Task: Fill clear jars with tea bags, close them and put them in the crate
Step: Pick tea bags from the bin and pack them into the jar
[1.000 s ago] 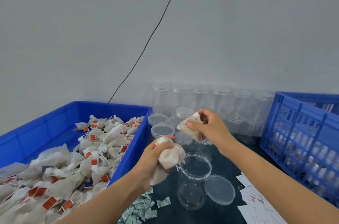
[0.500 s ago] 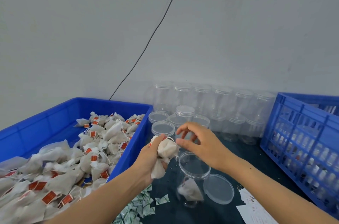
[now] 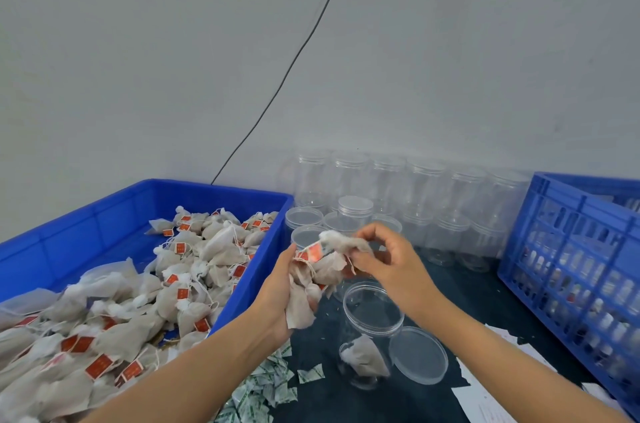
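Open jar (image 3: 372,336) stood on table (image 3: 467,287), one tea bag (image 3: 363,358) inside, lid (image 3: 418,355) beside. Above it, left hand (image 3: 282,287) gripped a bunch of bags (image 3: 311,279); right hand (image 3: 389,263) pinched one bag (image 3: 343,244) from it. Crate (image 3: 571,246) stood right.

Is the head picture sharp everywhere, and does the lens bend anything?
Head view: soft, even light, no hard shadows; the wide lens bows the wall cable and tilts the crate; the right hand and its tea bag look slightly smeared; the clear jars at the wall fade into it.
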